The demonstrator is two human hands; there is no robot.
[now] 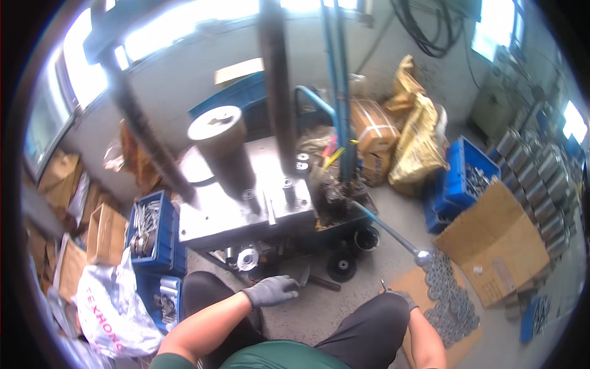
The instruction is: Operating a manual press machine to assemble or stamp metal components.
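My left hand, in a grey glove, is held over my lap with its fingers loosely stretched out and nothing visible in it. Just beyond it, a dark-handled tool lies low in front of the press. My right hand, gloved too, is by my right knee, which partly hides it. A small metal pin sticks up from its fingers. Beside that hand, many round metal washers lie on a flat cardboard sheet. Ahead stands a press with a metal table and a thick cylinder.
Blue bins of metal parts and a white plastic bag stand on the left. A ball-ended lever reaches out from the press. On the right are an open cardboard box, a blue bin and stacked metal cylinders.
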